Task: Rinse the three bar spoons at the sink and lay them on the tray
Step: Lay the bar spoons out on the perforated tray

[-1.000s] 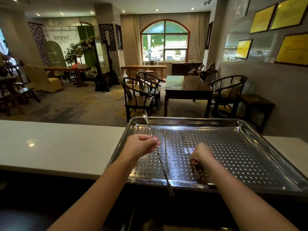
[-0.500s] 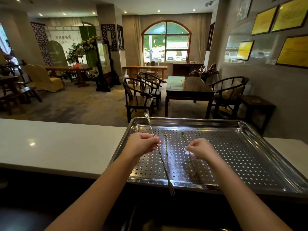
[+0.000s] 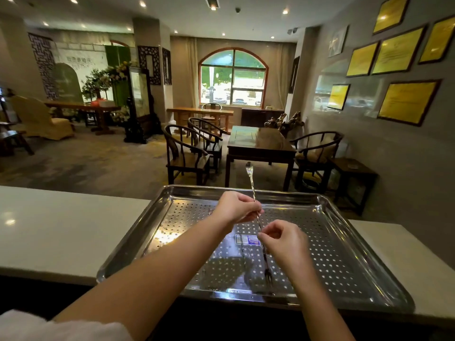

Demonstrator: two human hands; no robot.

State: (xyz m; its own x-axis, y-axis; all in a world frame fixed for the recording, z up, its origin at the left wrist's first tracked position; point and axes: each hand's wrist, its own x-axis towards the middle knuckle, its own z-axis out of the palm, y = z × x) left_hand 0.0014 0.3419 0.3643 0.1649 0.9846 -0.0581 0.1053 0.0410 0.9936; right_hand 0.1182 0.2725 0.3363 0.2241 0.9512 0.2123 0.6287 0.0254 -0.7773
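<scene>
tray: perforated steel tray (image 3: 349, 244), lower centre, another twisted spoon (image 3: 242, 244) lying inside
hands: left hand (image 3: 237, 208) and right hand (image 3: 283, 239) both pinching one long twisted-handle bar spoon (image 3: 253, 193), tilted above it

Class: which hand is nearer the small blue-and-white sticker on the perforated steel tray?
Right hand: its fingers sit just beside the sticker. Left hand is higher, farther back.

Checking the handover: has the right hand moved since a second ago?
Yes. The right hand lifted off the tray floor and shifted left to pinch the bar spoon held by the left hand.
</scene>
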